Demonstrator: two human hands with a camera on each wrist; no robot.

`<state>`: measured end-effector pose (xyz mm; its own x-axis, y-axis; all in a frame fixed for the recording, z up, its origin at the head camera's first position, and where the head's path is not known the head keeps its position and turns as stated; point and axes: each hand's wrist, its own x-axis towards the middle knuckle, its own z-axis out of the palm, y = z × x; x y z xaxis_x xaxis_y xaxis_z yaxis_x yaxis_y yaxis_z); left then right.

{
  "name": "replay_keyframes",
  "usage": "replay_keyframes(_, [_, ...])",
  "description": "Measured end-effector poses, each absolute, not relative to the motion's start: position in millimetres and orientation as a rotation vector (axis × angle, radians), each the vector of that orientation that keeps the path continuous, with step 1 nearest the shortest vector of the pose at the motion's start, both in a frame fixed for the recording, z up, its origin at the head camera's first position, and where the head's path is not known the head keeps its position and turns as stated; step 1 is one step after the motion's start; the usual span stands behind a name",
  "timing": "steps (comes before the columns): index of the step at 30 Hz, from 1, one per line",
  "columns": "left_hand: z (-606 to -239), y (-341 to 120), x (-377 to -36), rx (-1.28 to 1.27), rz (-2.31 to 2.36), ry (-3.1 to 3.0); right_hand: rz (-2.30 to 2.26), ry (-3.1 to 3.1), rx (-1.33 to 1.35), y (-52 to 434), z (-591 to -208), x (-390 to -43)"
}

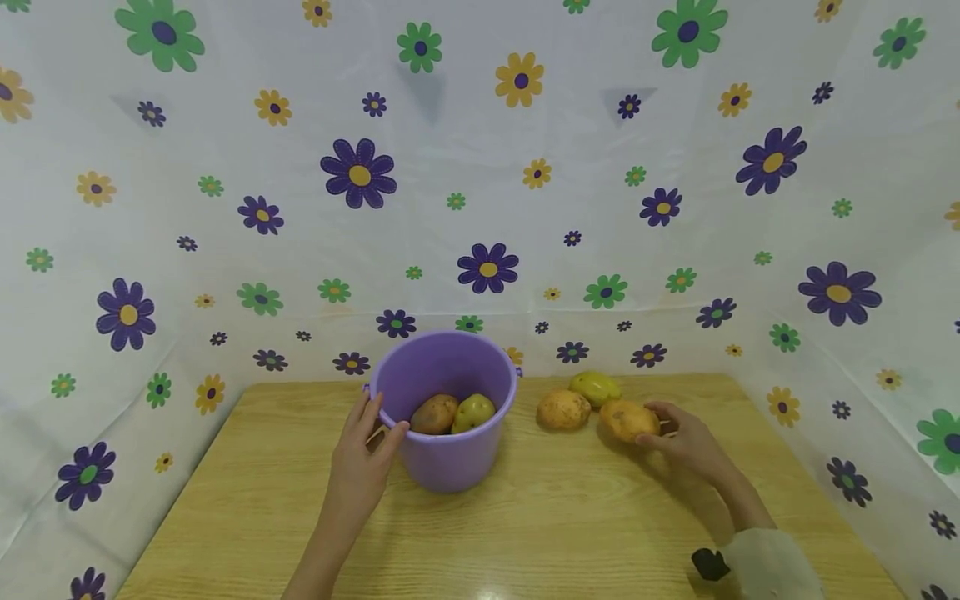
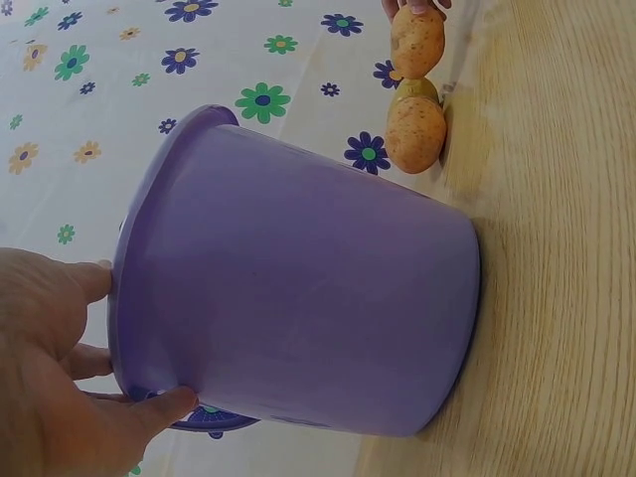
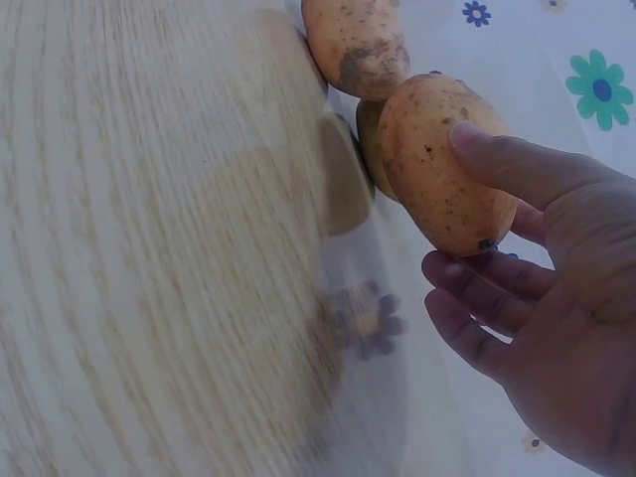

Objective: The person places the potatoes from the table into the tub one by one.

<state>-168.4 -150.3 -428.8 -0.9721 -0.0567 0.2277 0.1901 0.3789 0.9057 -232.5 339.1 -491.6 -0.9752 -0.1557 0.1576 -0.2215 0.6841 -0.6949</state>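
Observation:
A purple bucket (image 1: 450, 458) stands upright on the wooden table. Inside it lie a brown potato (image 1: 434, 414) and a greenish-yellow, potato-like piece (image 1: 474, 412). My left hand (image 1: 360, 467) grips the bucket's rim at its left side, fingers and thumb spread along the edge. To the right of the bucket, my right hand (image 1: 690, 443) holds a tan potato (image 3: 442, 164) between thumb and fingers, raised a little off the table. Beside it rest another tan potato (image 1: 564, 410) and a greenish-yellow, potato-like piece (image 1: 596, 387) partly behind the two.
The wooden table (image 1: 525, 533) ends at a white flower-patterned sheet (image 1: 480, 217), which rises at the back and both sides. The bucket's small side lug (image 1: 519, 372) faces the potatoes. A pale sleeve (image 1: 772, 562) with a dark patch covers the right forearm.

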Motion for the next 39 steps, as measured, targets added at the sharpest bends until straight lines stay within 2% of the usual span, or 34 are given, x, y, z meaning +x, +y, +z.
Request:
replay_keyframes(18, [-427.3,-150.5,-168.3,-0.113,-1.651,-2.425,1.136,-2.799,0.393,341.7,-470.9,-232.2])
replay_keyframes(39, [-425.9,-151.1,-166.4,-0.134,-1.643,-2.423,1.043,-2.779,0.468,344.2,-417.2,-234.0])
